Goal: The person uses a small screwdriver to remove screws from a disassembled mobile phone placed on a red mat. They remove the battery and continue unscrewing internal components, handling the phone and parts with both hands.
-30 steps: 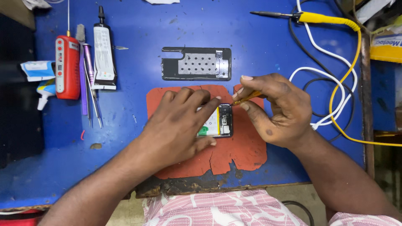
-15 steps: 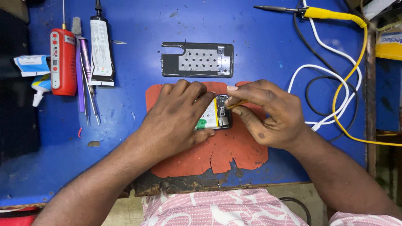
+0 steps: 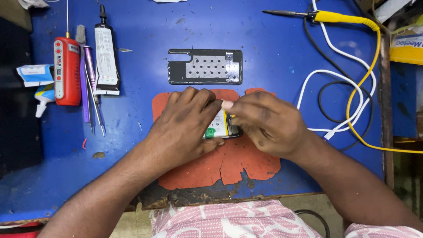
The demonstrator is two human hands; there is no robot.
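Nearest, a pink-and-white striped shirt (image 3: 229, 220) shows below the desk's (image 3: 273, 53) near edge. On a torn orange mat (image 3: 246, 161) by that edge lies a small opened phone (image 3: 222, 128), mostly covered by both hands. The left hand (image 3: 185, 128) lies palm-down over its left part, fingers curled loosely on it. The right hand (image 3: 269, 123) bends over its right end, fingertips pinched close against the phone's edge; whether they hold anything small I cannot tell. Just beyond the mat lies a black perforated metal plate (image 3: 205, 67). Toward the left edge lie tweezers (image 3: 94, 110), a glue tube (image 3: 105, 55) and a red tool (image 3: 67, 70). At the far right corner rests a yellow-handled soldering iron (image 3: 326, 16) above white and black cables (image 3: 339, 97).
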